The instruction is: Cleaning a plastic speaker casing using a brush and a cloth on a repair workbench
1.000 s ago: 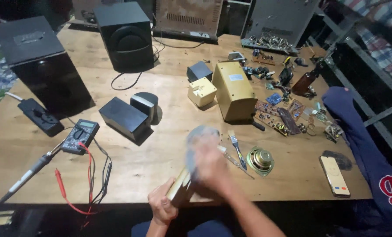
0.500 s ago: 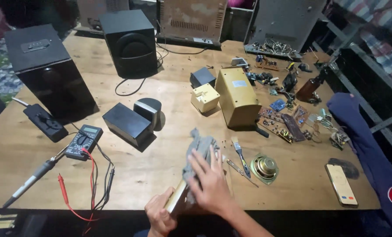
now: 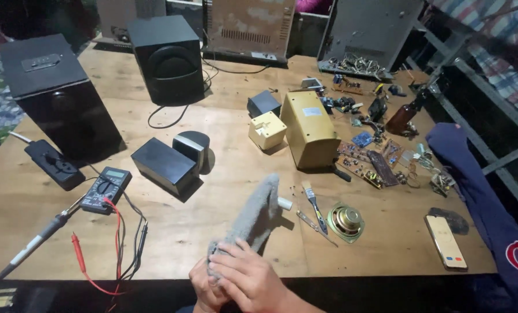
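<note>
Grey cloth [image 3: 252, 215] in both hands [image 3: 236, 278]

Electronics repair workshop: multimeter [image 3: 105, 188], soldering iron [image 3: 36, 240], circuit boards [image 3: 370, 164].

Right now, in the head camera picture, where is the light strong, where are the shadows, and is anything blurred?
Head view: light falls evenly on the wooden table, with soft shadows beside the yellow box and the small black box; the background beyond the table is dim; the grey cloth and both hands, right hand and left hand, look slightly soft; the edges bend from the wide lens.
</note>
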